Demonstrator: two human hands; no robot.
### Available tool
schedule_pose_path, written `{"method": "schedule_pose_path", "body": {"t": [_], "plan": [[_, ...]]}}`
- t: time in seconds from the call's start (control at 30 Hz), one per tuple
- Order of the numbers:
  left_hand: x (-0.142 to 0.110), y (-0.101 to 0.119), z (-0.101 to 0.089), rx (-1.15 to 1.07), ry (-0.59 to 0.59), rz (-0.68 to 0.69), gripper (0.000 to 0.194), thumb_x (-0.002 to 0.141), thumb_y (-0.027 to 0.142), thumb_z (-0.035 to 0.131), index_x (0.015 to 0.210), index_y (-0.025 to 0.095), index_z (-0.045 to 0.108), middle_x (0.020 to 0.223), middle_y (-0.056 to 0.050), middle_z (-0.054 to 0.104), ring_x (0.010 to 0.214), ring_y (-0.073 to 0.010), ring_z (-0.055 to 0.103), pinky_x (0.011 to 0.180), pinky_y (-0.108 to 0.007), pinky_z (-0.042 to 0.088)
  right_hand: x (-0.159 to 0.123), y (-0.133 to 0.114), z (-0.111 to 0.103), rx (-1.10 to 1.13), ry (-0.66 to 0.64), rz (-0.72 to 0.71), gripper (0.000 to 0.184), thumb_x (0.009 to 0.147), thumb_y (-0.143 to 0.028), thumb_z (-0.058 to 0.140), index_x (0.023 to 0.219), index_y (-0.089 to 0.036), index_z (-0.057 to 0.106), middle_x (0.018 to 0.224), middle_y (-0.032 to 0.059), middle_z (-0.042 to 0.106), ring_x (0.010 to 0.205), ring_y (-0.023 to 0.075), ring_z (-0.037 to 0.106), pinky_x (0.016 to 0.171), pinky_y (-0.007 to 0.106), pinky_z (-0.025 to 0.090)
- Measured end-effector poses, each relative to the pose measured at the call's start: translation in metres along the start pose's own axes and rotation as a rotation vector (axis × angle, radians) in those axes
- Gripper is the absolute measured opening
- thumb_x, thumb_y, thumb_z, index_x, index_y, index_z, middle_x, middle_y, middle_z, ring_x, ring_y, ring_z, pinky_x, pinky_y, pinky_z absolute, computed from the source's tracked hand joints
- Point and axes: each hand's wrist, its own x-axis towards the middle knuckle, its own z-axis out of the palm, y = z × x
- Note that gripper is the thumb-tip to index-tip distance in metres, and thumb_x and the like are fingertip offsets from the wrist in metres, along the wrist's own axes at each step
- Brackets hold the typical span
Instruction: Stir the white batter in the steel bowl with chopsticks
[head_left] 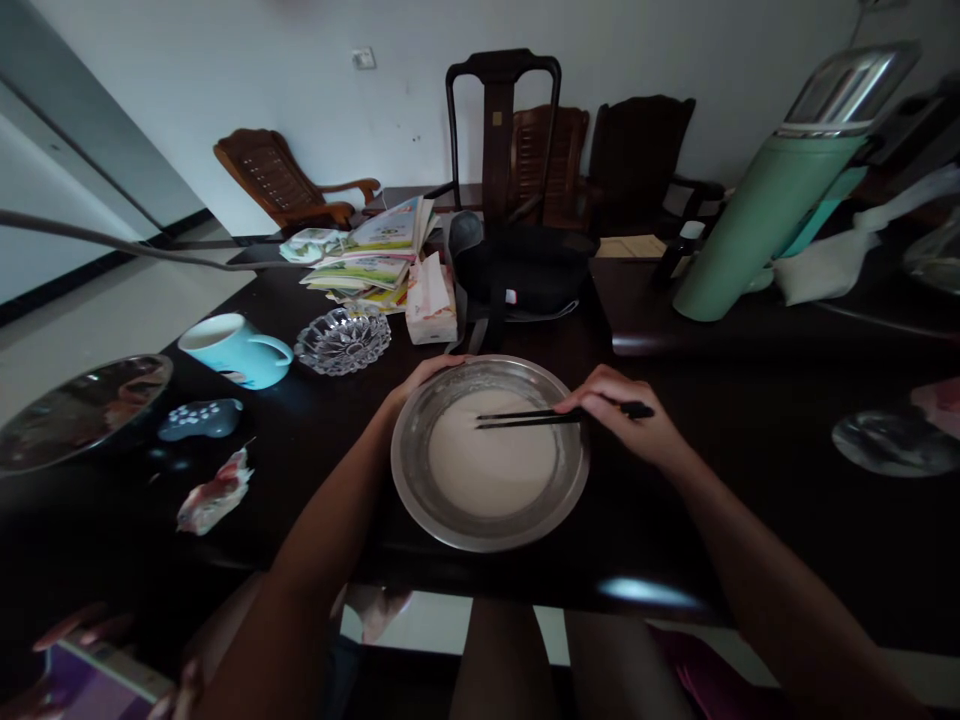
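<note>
A wide metal bowl (411, 480) sits on the dark table in front of me, with a pale, milky batter-like liquid (491, 470) in it. My left hand (433, 372) grips the bowl's far left rim; its fingers are partly hidden behind the edge. Over the bowl's right side, my right hand (626, 412) is closed around a pair of black chopsticks (525, 418). Their tips point left and reach to the liquid near the middle of the bowl. Whether they dip below its surface is hard to tell.
Leftward are a blue mug (244, 350), a glass dish (343, 342), a metal basin (82, 410) and a crumpled wrapper (217, 495). Behind the bowl lie a tissue pack (432, 305), booklets (382, 250) and a black bag (525, 270). A green thermos (772, 220) stands right. Another person's hands hold a phone (105, 680) lower left.
</note>
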Motion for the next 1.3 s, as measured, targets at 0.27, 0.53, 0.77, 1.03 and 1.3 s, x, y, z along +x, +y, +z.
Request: {"method": "schedule_pose_path", "body": {"t": [0.27,0.53,0.77,1.03,1.3], "plan": [[-0.002,0.001,0.005,-0.001,-0.076,0.005,0.037,0.076,0.035,0.063,0.108,0.018,0.07,0.091,-0.005,0.075,0.083,-0.0208,0.066,0.087,-0.032,0.045,-0.003,0.004,-0.012,0.267,0.041,0.006,0.044,0.096,-0.039,0.044,0.068,-0.022,0.075,0.06,0.0033,0.065,0.061,0.0164,0.057,0.06,0.031,0.043],[0.0,0.0,0.003,-0.007,-0.001,-0.015,0.036,0.074,0.033,0.064,0.106,0.017,0.071,0.09,-0.004,0.075,0.079,-0.0192,0.065,0.088,-0.032,0.044,-0.001,-0.001,0.004,0.005,-0.058,-0.058,0.021,0.092,-0.031,0.056,0.091,-0.024,0.075,0.083,0.0042,0.07,0.077,0.0169,0.06,0.07,0.031,0.046],[-0.004,0.005,0.011,0.028,-0.12,0.041,0.032,0.077,0.031,0.061,0.102,0.015,0.071,0.087,-0.005,0.075,0.084,-0.0208,0.066,0.088,-0.032,0.044,-0.003,0.002,-0.014,0.26,0.177,0.01,0.043,0.096,-0.034,0.045,0.065,-0.024,0.074,0.058,0.0016,0.064,0.06,0.0152,0.056,0.058,0.029,0.04],[-0.002,0.003,0.006,-0.002,0.006,-0.024,0.027,0.074,0.033,0.064,0.095,0.02,0.073,0.081,-0.002,0.075,0.074,-0.0176,0.064,0.08,-0.028,0.048,-0.002,0.001,0.008,0.023,-0.114,-0.067,0.019,0.09,-0.032,0.058,0.093,-0.024,0.075,0.083,0.004,0.07,0.08,0.0172,0.058,0.07,0.031,0.045],[-0.009,0.008,0.019,0.017,0.0,0.019,0.021,0.075,0.03,0.061,0.089,0.019,0.072,0.069,-0.001,0.072,0.08,-0.0211,0.066,0.083,-0.031,0.047,-0.002,0.006,-0.014,0.171,0.214,0.005,0.043,0.096,-0.037,0.044,0.068,-0.025,0.075,0.062,0.003,0.066,0.063,0.0165,0.056,0.062,0.032,0.042]]}}
